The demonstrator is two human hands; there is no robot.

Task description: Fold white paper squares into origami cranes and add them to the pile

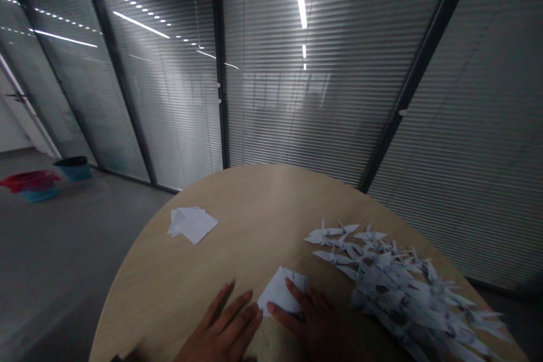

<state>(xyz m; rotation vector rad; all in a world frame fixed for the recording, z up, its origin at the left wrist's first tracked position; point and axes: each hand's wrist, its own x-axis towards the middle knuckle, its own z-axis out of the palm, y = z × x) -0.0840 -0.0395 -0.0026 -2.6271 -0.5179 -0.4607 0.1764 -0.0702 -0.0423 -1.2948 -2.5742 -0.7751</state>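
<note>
A folded white paper [280,292] lies on the round wooden table [254,209] near its front edge. My left hand [220,331] rests flat with its fingers stretched out, the fingertips touching the paper's left corner. My right hand [311,322] lies flat too, with fingers spread and pressing on the paper's lower right part. Neither hand grips anything.
A heap of several folded white paper cranes [394,283] covers the table's right side. A small stack of white paper sheets [192,223] lies at the left. Glass walls with blinds [297,96] stand behind. Red and blue bins [38,184] sit on the floor at far left.
</note>
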